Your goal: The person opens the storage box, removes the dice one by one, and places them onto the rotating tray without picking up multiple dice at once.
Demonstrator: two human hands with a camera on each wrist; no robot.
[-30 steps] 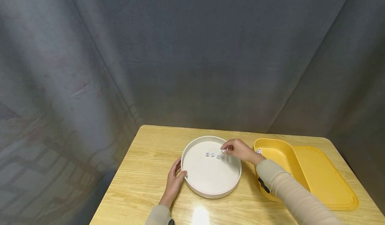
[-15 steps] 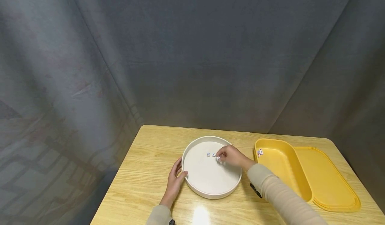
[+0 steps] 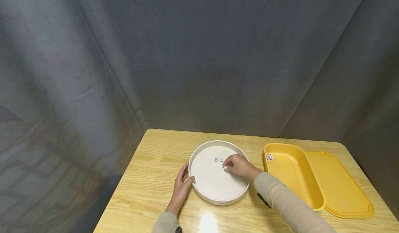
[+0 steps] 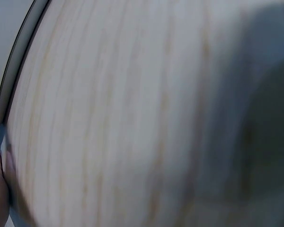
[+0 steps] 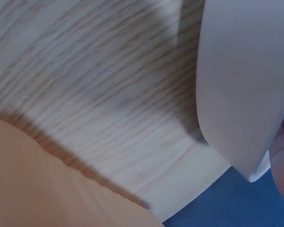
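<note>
A round white tray sits mid-table. Two small white dice lie side by side on its floor at the back. My right hand reaches in over the right rim and pinches a third die low against the floor, just right of the pair. My left hand lies flat on the table, its straight fingers and thumb touching the tray's left wall. The right wrist view shows only the tray's outer wall. The left wrist view is a blur of table wood.
To the right stands a yellow tub with a few dice in its far left corner, and its yellow lid lies beside it. The wooden table ends close behind the tray, with grey cloth all around.
My right hand moved from the tray's right rim inward and down with a die, to just right of the dice lying there. The left hand stayed on the tray's wall.
</note>
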